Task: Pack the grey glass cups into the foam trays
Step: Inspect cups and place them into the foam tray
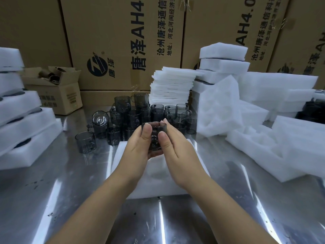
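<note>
A grey glass cup (154,134) is held upright between both hands above a white foam tray (156,180) lying on the metal table. My left hand (139,150) grips its left side with the thumb on the rim. My right hand (174,148) grips its right side, thumb on the front wall. Behind the hands stands a cluster of several more grey glass cups (137,113), some stacked, one lying on its side (100,118). A single cup (85,141) stands apart at the front left.
Filled foam trays (22,124) are stacked at the left. Loose foam trays (260,143) and a pile of foam sheets (172,85) lie at the right and back. A small open carton (58,92) and large cartons (123,41) line the rear.
</note>
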